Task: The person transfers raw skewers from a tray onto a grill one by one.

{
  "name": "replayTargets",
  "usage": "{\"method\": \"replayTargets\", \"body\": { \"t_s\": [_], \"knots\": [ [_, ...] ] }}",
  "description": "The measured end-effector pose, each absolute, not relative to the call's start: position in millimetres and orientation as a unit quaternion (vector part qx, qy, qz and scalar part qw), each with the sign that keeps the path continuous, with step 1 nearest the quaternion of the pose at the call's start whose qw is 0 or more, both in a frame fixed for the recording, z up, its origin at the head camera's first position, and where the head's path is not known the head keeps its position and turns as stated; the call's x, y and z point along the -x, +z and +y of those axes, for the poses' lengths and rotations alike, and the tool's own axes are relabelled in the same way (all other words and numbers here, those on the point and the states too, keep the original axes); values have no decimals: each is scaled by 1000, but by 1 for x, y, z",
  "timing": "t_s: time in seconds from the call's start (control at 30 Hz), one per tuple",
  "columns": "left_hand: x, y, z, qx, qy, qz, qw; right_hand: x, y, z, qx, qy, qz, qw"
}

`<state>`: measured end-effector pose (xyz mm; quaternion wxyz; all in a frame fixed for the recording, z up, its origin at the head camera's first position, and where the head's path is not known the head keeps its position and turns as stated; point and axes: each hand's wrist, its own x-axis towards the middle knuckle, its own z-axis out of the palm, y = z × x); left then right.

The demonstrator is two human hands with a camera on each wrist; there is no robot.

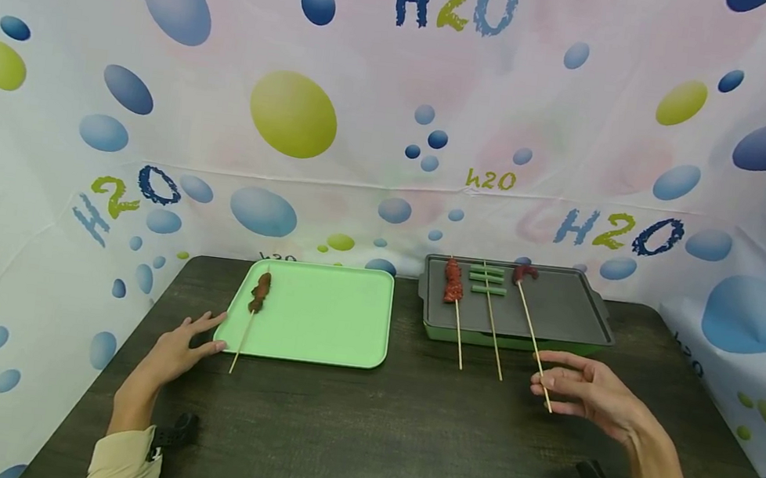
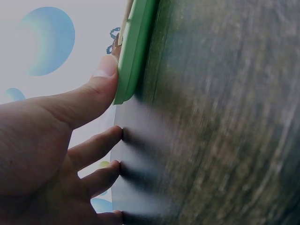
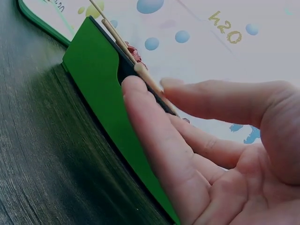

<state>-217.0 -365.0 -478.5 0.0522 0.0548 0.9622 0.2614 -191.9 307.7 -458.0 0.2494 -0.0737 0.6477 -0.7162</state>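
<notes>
My right hand (image 1: pixel 588 393) pinches the lower part of a wooden skewer (image 1: pixel 531 319) between thumb and fingers. A curled reddish-brown piece of food (image 1: pixel 526 273) sits at the skewer's far end, over the grey-topped griddle plate (image 1: pixel 567 307). In the right wrist view the skewer's blunt end (image 3: pixel 140 69) shows beside the thumb tip. On the left, my left hand (image 1: pixel 175 349) touches the corner area of a light green tray (image 1: pixel 324 319), thumb at its rim and fingers spread. A skewer of brown meat (image 1: pixel 259 293) lies on that tray near the hand, its stick over the front rim.
On the griddle plate lie a red meat skewer (image 1: pixel 453 282) and a skewer with several green pieces (image 1: pixel 487 289), both sticks jutting over the front edge. The plate has a green base (image 3: pixel 101 61). A dark wooden table (image 1: pixel 361 434) carries everything, with a printed sheet (image 1: pixel 374 64) behind.
</notes>
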Motion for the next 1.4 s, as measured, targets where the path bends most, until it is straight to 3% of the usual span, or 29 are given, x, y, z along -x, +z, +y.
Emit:
{"method": "replayTargets", "body": {
  "t_s": [0.4,0.9,1.4],
  "knots": [
    [217,-477,-366,-58,266,961,50,183,-439,301,65,-712,684,142],
    [218,-479,-367,-57,266,961,51,173,-412,244,129,-683,703,150],
    [217,-482,-367,-53,275,958,53,163,-418,182,154,-671,700,191]
  ]
}}
